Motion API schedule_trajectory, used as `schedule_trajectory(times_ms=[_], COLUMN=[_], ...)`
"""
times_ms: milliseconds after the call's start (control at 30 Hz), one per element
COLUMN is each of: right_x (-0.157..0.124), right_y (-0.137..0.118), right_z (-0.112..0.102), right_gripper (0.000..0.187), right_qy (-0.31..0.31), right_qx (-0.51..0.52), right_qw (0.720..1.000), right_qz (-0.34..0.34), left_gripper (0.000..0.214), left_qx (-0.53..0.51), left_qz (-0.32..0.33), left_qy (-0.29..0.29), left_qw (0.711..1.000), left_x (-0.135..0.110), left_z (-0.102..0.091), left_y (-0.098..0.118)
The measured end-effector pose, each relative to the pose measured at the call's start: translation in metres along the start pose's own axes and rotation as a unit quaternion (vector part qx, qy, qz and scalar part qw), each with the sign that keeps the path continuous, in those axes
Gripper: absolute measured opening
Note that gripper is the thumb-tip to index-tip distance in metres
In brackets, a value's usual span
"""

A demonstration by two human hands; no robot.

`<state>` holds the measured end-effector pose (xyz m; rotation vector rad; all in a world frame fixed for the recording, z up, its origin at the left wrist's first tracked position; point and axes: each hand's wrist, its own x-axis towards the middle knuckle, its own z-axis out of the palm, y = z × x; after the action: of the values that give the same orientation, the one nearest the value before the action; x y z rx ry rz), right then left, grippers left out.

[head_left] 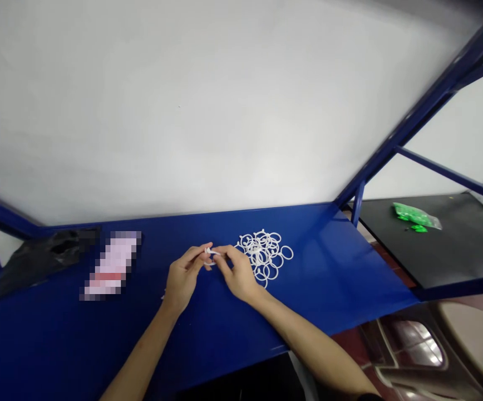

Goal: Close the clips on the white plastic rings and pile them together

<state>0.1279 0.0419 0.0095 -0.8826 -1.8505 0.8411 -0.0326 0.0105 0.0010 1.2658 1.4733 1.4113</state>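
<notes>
Between my fingertips, above the blue table, is a small white plastic ring (pixel 210 263) with a knob-like piece on its edge. My left hand (pixel 183 277) pinches the knob side of it. From the other side, the thumb and fingers of my right hand (pixel 238 272) close on the same ring. Part of the ring is hidden behind my fingers. Just right of my right hand lies a loose pile of white rings (pixel 266 253), many with a small knob. A small white bit (pixel 163 295) shows beside my left wrist.
The blue table (pixel 329 278) meets a white wall (pixel 225 111). On the left lie a black plastic bag (pixel 37 259) and a blurred-out pinkish item (pixel 114 262). Blue frame bars (pixel 392 139) rise at right, near a black table (pixel 429 250) with a green-filled bag (pixel 417 214) and a plastic chair (pixel 417 345).
</notes>
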Motion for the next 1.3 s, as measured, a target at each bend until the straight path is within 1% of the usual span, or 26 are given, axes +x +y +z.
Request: schedule_trajectory(times_ms=[67,133,233,333,433,600,700,833,933,1000,1067,1133,1167,1233,1300], right_x=[-0.003,-0.007,-0.012,-0.015,-0.017,-0.017,-0.017,-0.018,-0.018,-0.016,-0.013,-0.01,-0.009,-0.01,-0.013], right_y=[0.005,0.007,0.005,0.003,0.004,0.011,0.011,0.01,0.008,0.007,0.009,0.014,0.019,0.034,0.051], right_z=[-0.008,-0.011,-0.008,-0.005,-0.004,-0.008,-0.01,-0.01,-0.009,-0.013,-0.026,-0.05,-0.066,-0.102,-0.137], right_gripper=[0.021,0.023,0.027,0.03,0.031,0.03,0.029,0.025,0.025,0.026,0.025,0.022,0.019,0.015,0.013], right_qy=[-0.007,-0.017,-0.04,-0.069,-0.08,-0.063,-0.048,-0.038,-0.023,-0.007,0.014,0.044,0.064,0.087,0.087], right_qx=[-0.035,-0.071,-0.115,-0.153,-0.18,-0.192,-0.194,-0.177,-0.16,-0.153,-0.153,-0.165,-0.177,-0.21,-0.243], right_qw=[0.999,0.996,0.99,0.981,0.975,0.975,0.976,0.98,0.984,0.985,0.985,0.984,0.982,0.974,0.963], right_qz=[-0.033,-0.059,-0.077,-0.092,-0.101,-0.091,-0.087,-0.083,-0.082,-0.082,-0.077,-0.056,-0.032,0.022,0.073], left_gripper=[0.044,0.042,0.037,0.031,0.028,0.024,0.023,0.021,0.02,0.02,0.023,0.026,0.028,0.032,0.035], left_qx=[-0.006,-0.006,0.021,0.059,0.099,0.183,0.213,0.237,0.241,0.25,0.268,0.305,0.332,0.397,0.457], left_qz=[0.02,0.029,0.043,0.072,0.107,0.182,0.21,0.21,0.201,0.195,0.19,0.18,0.17,0.13,0.086], left_qy=[-0.008,-0.006,0.003,0.019,0.015,-0.012,-0.023,-0.03,-0.053,-0.064,-0.058,-0.051,-0.055,-0.082,-0.107], left_qw=[1.0,1.0,0.999,0.995,0.989,0.966,0.954,0.948,0.948,0.946,0.943,0.934,0.926,0.905,0.879], left_x=[0.0,-0.003,-0.01,-0.015,-0.016,-0.011,-0.009,-0.007,-0.006,-0.004,-0.001,0.002,0.003,0.005,0.006], left_z=[0.007,0.009,0.006,0.002,0.0,-0.002,-0.005,-0.009,-0.013,-0.018,-0.025,-0.036,-0.041,-0.052,-0.06], left_y=[-0.001,-0.003,-0.003,-0.002,-0.001,0.0,0.002,0.006,0.008,0.008,0.006,0.002,-0.001,-0.008,-0.015])
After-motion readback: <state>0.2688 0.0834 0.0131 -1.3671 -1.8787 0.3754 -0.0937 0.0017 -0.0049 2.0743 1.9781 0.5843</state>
